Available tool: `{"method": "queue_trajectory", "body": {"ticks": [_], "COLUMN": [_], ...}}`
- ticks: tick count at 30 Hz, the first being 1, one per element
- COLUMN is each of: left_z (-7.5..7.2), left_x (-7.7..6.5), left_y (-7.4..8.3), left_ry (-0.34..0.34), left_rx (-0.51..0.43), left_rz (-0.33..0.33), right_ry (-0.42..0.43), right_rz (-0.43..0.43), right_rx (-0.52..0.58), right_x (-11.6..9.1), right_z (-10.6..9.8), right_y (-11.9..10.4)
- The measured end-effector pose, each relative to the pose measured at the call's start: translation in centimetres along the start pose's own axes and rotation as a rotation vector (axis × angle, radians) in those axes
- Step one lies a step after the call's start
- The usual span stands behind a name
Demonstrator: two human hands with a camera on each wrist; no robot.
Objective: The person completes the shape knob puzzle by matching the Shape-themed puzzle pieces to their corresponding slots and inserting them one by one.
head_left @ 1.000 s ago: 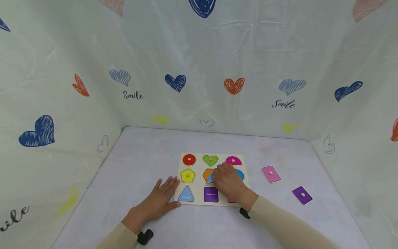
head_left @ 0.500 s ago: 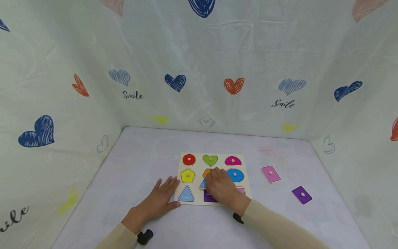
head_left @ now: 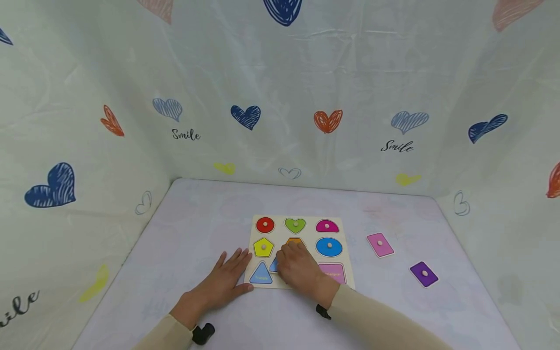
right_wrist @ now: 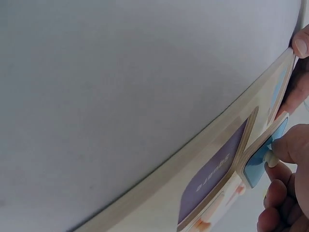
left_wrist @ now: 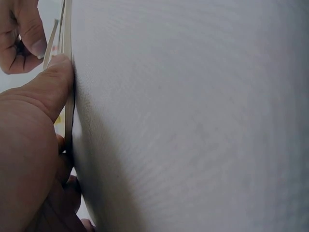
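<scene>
A cream shape puzzle board [head_left: 310,236] lies on the table. My right hand [head_left: 304,270] pinches the small knob [right_wrist: 271,158] of a blue triangle piece [right_wrist: 256,166], tilted close over the board between the purple square recess [right_wrist: 212,169] and the blue triangle recess [head_left: 261,276]. In the head view the hand covers most of that piece. My left hand [head_left: 220,282] lies with straight fingers along the board's left edge, its thumb [left_wrist: 55,79] against the board's near side in the left wrist view.
Right of the board lie a pink rectangle piece [head_left: 380,244] and a purple piece [head_left: 424,274], both knobbed. Red circle [head_left: 265,224], green heart [head_left: 295,225], yellow pentagon [head_left: 263,247] and blue oval [head_left: 329,247] pieces sit in the board. A heart-printed curtain [head_left: 280,150] surrounds the table.
My right hand has moved left and nearer with the triangle piece, from over the board's middle toward the triangle recess. The blue oval and pink rectangle recess came into view. My left hand stayed put.
</scene>
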State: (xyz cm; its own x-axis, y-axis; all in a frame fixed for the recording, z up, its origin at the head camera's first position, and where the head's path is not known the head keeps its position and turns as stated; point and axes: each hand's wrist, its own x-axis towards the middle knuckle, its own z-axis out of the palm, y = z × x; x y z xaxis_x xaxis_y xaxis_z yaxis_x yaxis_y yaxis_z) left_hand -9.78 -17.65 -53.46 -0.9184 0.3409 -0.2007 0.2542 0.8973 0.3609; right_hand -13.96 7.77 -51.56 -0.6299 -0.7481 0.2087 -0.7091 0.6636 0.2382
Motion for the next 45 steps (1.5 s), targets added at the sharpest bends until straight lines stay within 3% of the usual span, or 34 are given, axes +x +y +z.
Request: {"method": "queue_trajectory", "body": {"ticks": [15, 33, 45], "left_z": [0.0, 0.1, 0.1], "left_x": [0.1, 0.1, 0.1], "left_y": [-0.3, -0.3, -0.3], "left_ry": [0.0, 0.002, 0.004], "left_rx": [0.001, -0.001, -0.002], "left_rz": [0.02, 0.02, 0.021], "right_ry": [-0.086, -0.045, -0.061], "right_rz": [-0.049, -0.067, -0.06], "right_rx": [-0.065, -0.028, -0.01], "right_x": [1.9, 2.2, 2.3], "right_z": [0.1, 0.3, 0.2], "right_y": [-2.6, -3.8, -4.1]}}
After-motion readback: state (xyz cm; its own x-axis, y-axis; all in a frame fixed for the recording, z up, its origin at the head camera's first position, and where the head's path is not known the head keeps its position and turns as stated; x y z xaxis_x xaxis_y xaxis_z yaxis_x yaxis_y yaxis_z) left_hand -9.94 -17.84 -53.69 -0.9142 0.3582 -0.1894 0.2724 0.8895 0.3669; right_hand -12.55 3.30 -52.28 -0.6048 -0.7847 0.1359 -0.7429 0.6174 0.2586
